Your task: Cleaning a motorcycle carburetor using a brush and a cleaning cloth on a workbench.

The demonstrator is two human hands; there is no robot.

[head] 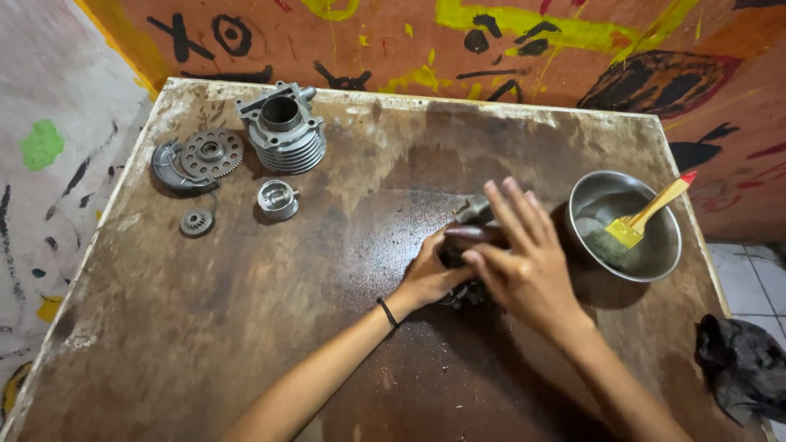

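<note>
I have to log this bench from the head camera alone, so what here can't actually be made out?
- Dark metal part, head view: mostly covered by the left hand and right hand; its shape is unclear.
- Bowl contents: murky around the yellow brush; cannot tell what it is.
- Black cloth: cut off by the right edge.
- Small gear: too small to read its teeth.

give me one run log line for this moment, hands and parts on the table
left hand: grips dark metal part | right hand: on same part, fingers spread | right of it: steel bowl with brush | far left: cylinder, gears
</note>
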